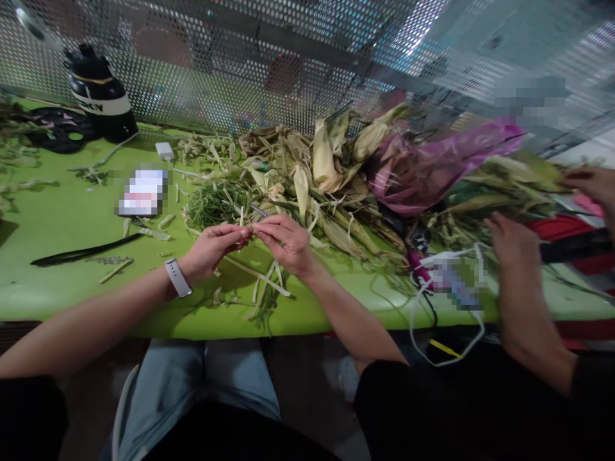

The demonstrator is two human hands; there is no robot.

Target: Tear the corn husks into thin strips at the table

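My left hand (221,246), with a pale watch band at the wrist, is closed, its fingertips pinched together. My right hand (284,242) is pinched too, and its fingertips meet the left ones. What lies between them is too small to make out. A thin grey metal tip (258,210) shows just behind my right fingers; whether it is held I cannot tell. Behind my hands is a bunch of thin green stems (216,203). Pale peeled strips (259,276) and green sprigs (266,310) lie below them on the green table (173,314).
A heap of corn husks (327,160) and a pink plastic bag (413,169) fill the back. On the left are a phone (141,192), a white adapter (164,151), a black strap (86,250) and a dark bottle (103,96). At right, another person's hands (516,246) work near white cables (449,256).
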